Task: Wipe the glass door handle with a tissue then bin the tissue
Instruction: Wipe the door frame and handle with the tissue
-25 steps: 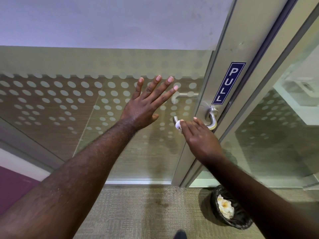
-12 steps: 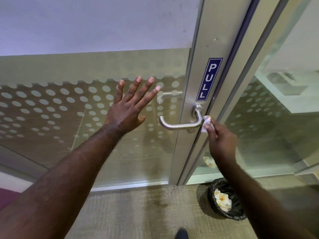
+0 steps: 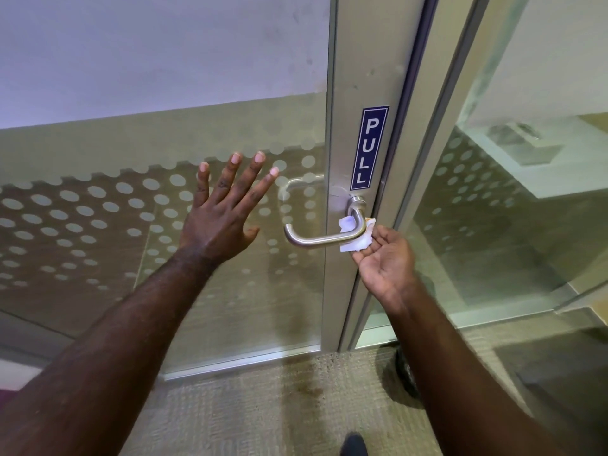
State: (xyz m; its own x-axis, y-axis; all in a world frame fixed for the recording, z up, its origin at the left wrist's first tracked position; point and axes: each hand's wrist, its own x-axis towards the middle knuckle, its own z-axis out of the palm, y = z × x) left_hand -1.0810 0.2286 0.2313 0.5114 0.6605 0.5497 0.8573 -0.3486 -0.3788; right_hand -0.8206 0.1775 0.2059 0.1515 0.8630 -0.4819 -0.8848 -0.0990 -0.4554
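Note:
A silver lever handle [image 3: 320,239] juts left from the metal door stile [image 3: 355,93]. A crumpled white tissue [image 3: 356,243] is wrapped around the handle's bend, near the stile. My right hand [image 3: 383,263], palm up, pinches the tissue from below and behind the lever. My left hand [image 3: 227,212] lies flat on the dotted glass pane [image 3: 98,225], fingers spread, left of the handle. The black bin [image 3: 406,373] sits on the floor below, mostly hidden by my right forearm.
A blue PULL sign [image 3: 368,148] is fixed above the handle. A fixed glass panel [image 3: 510,209] stands to the right of the door frame. Beige carpet [image 3: 263,416] covers the floor, and a dark shoe tip [image 3: 353,445] shows at the bottom edge.
My right hand has slid the tissue from the lever's free end to its bend by the stile and turned palm up. The view has shifted, so my forearm now hides the bin.

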